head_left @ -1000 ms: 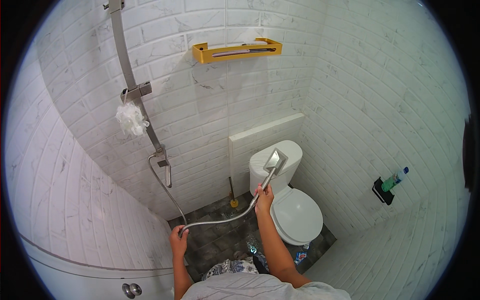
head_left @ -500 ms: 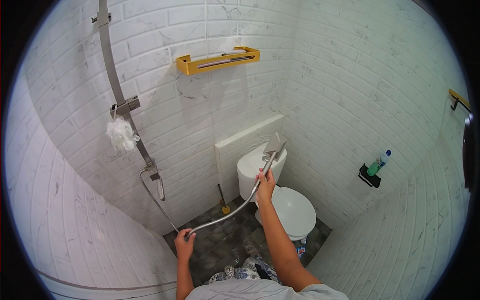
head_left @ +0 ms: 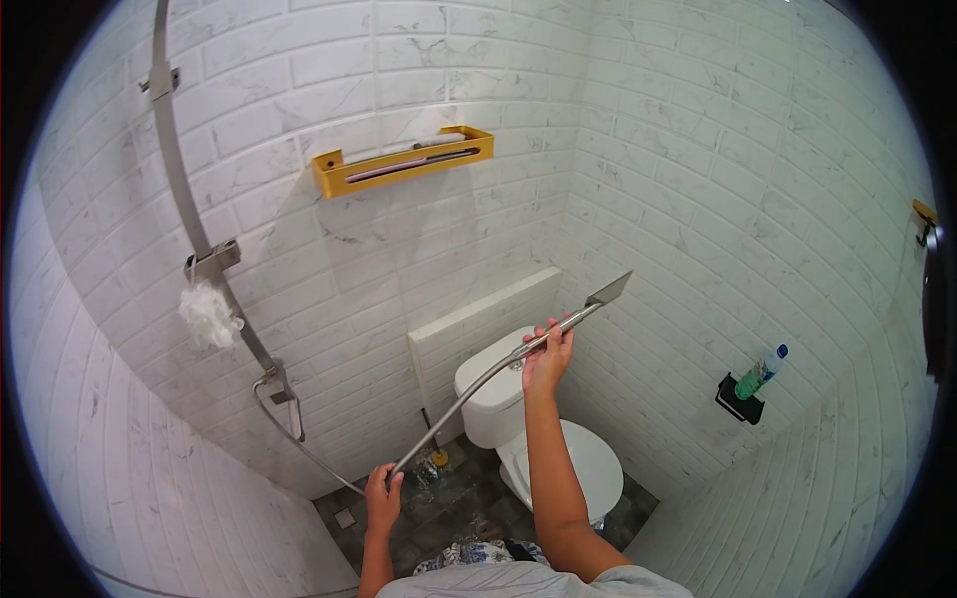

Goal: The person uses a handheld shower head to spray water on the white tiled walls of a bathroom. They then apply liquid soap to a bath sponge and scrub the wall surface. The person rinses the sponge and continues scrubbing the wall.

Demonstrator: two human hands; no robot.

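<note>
A handheld shower head [head_left: 609,289], flat and square with a metal handle, is raised in front of the tiled corner, tilted up to the right. Around its handle the fingers of my right hand [head_left: 547,360] are wrapped. From the handle a grey metal shower hose [head_left: 461,401] runs down to the left. My left hand [head_left: 383,496] grips this hose lower down, beside the left wall. Beyond that hand the hose continues up to the shower fixture [head_left: 278,384] on the wall.
A white toilet [head_left: 581,468] stands below my right forearm. A yellow shelf [head_left: 404,166] holds thin items. A white bath puff [head_left: 209,315] hangs on the shower rail [head_left: 179,189]. On the right wall, a black holder [head_left: 740,401] carries a green bottle [head_left: 763,373].
My right hand has moved right with the shower head, which has turned from facing the tank area to edge-on toward the right wall. The view has tilted upward; the hose is straighter.
</note>
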